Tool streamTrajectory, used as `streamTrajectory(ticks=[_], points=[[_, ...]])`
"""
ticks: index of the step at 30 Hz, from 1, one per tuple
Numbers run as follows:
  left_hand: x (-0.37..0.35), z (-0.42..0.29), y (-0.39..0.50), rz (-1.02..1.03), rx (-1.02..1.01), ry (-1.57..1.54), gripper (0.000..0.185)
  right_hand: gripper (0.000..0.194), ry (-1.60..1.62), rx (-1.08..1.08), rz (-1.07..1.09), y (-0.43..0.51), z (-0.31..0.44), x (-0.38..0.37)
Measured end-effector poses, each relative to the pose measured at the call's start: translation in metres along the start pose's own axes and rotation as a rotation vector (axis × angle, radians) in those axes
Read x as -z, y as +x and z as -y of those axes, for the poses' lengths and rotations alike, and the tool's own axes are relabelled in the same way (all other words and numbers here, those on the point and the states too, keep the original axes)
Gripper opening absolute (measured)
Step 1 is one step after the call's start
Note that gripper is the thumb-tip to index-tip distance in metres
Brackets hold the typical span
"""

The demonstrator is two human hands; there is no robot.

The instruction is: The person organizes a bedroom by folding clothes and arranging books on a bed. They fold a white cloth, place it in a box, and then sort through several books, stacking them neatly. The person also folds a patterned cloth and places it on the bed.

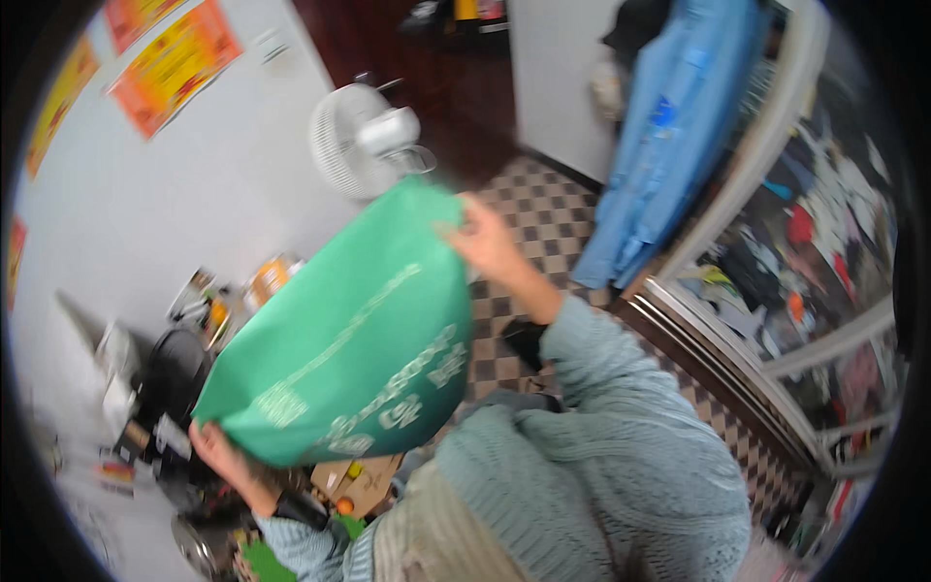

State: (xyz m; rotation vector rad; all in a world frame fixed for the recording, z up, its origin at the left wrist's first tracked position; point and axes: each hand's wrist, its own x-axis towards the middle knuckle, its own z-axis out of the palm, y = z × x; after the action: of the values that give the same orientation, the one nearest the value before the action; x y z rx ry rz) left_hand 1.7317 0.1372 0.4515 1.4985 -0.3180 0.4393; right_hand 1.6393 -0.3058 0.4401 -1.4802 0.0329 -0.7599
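A large green sheet-like bag (342, 327), with white printed writing and a printed code, is stretched out in front of me. It looks like non-woven fabric, but the picture does not settle that. My left hand (222, 451) pinches its lower left corner. Its upper right corner is gripped by my right hand (487, 236), which is blurred. The top edge runs slanting between the two hands, and the lower part bulges downward above my lap. Whatever lies directly behind the green material is hidden.
A white fan (364, 138) stands beyond the bag. Light blue garments (662, 138) hang at the right, beside a glass-doored cabinet (771, 218) full of clothes. Below lies checkered floor (538, 204). A cardboard box (374, 484) and an orange fruit (344, 505) sit under the bag.
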Motion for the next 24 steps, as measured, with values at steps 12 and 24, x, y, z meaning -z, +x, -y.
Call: streamTrajectory(ticks=[12,24], points=[[0.004,-0.029,0.009,-0.116,-0.142,0.039,0.027,0.021,0.1,0.029,-0.013,-0.024,0.008,0.015],[-0.089,0.002,0.034,0.556,-0.25,0.33,0.043,0.023,-0.635,0.785,-0.444,-0.061,0.069,0.028]])
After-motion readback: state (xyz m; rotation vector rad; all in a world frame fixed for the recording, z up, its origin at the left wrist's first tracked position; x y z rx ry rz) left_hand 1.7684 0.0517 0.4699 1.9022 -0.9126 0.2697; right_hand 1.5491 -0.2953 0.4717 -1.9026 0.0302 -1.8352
